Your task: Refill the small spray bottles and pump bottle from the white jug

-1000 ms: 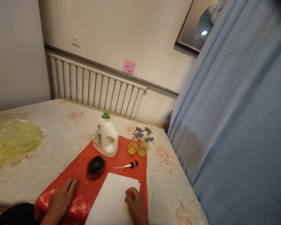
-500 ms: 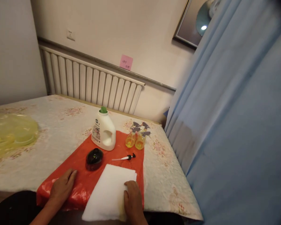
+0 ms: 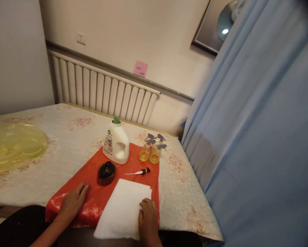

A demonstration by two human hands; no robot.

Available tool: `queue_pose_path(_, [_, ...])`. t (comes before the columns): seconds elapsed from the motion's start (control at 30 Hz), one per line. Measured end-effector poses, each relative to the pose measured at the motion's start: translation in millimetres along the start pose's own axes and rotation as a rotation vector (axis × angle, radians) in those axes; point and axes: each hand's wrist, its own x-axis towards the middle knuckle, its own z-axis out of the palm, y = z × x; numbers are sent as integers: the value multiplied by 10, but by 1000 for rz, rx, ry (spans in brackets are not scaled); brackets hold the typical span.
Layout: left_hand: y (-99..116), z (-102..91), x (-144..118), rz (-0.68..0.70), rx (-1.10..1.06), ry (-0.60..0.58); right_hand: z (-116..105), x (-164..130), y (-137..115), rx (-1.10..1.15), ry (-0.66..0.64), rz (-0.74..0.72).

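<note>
My left hand [image 3: 74, 201] rests on the front left of a red plastic sheet [image 3: 87, 192], loosely bent, thumb beside the forefinger, nothing in it. Over the right edge of a folded white towel [image 3: 123, 209] lies my right hand [image 3: 148, 219], fingers slightly curled and thumb apart. Behind the towel is a pump dispenser top [image 3: 140, 172] with a clear tube, lying on its side. A dark rounded bottle [image 3: 106, 173] stands left of it. Farther back are a white detergent jug [image 3: 115, 145] with a green cap and several spray bottles [image 3: 155, 156] holding yellow liquid.
A floral cover [image 3: 74, 137] lies over the bed-like surface. At the far left is a translucent yellow plastic item [image 3: 15, 145]. Blue curtains [image 3: 246, 137] hang along the right side. A radiator [image 3: 99, 87] and a pink note [image 3: 140, 69] are at the back wall.
The view has shifted slightly, so the scene sits a little farther right. Both hands keep their places at the red sheet and the towel.
</note>
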Motion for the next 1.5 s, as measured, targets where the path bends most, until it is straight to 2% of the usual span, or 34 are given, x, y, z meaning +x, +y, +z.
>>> queue_pose_path(0.13, [111,36,-75,31,15,24,21,-33,20,-8,28,-2])
queue_pose_path(0.23, [300,154,-170,197,-38,55,8,-26,16,-3,23,-1])
queue_pose_path(0.4, [647,554,-215,503,-29,61,-13,6,-12,-12,0,22])
queue_pose_path(0.53, [782,947,-160,590,63,73,-26,6,-41,9,-7,27])
queue_pose_path(0.63, [808,1109,-150,611,128,42,-54,19,-77,67,-22,60])
queue_pose_path(0.8, [816,1107,-192,610,197,36,-170,206,-57,215,-72,221])
queue_pose_path(1.0, [843,1067,-207,630,212,62,-341,624,139,182,-29,381])
queue_pose_path(1.2, [855,1062,-202,638,199,66,-302,887,245,114,-81,418])
queue_pose_path(1.33, [872,1039,-207,614,157,50,-238,957,243,82,-138,432])
queue_pose_path(1.5, [916,997,-232,592,146,19,-225,1005,204,113,-140,427])
